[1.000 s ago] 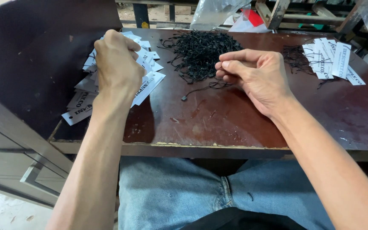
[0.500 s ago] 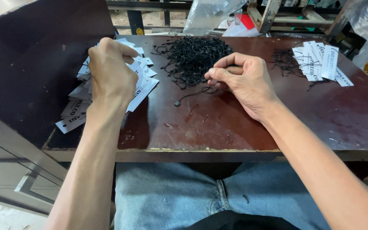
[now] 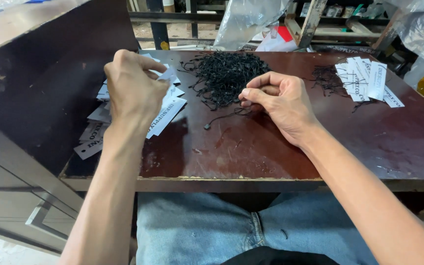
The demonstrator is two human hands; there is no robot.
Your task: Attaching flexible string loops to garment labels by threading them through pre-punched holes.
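Left hand: the left hand (image 3: 134, 93) hovers at about 10 o'clock of the table, knuckles up, fingers curled narrow around one white paper tag (image 3: 169, 75), whose corner pokes out past the fingertips.
Right hand: the right hand (image 3: 279, 103) rests near the table's centre, thumb and forefinger pinched tight on a single black string (image 3: 224, 118); the string trails towards 8 o'clock from the hand and ends in a small dark knob lying on the wood.
String pile: a loose black tangle (image 3: 226, 76) of thin, wiry cords heaped at 12 o'clock, just beyond the right hand's fingertips.
Loose tags: a fanned, overlapping heap of white tags (image 3: 96, 130) at 9 o'clock, flat rectangular slips with dark print, partly hidden under the left hand and hanging over the table's left edge.
Finished stack: a second group of white tags (image 3: 366, 78) at 2 o'clock, long narrow strips laid side by side, with fine black cords bunched at their left.
Table: a dark reddish-brown table (image 3: 280, 152), glossy and scuffed, with a chipped pale front edge.
Jeans: blue denim jeans (image 3: 197, 225) at 6 o'clock, below the table's front edge, soft and creased.
Plastic bag: a clear, crinkled plastic bag (image 3: 246, 19) behind the table at 12 o'clock.
Cabinet: a grey metal cabinet (image 3: 11, 162) with a bar handle at 8 o'clock, against the table's side.
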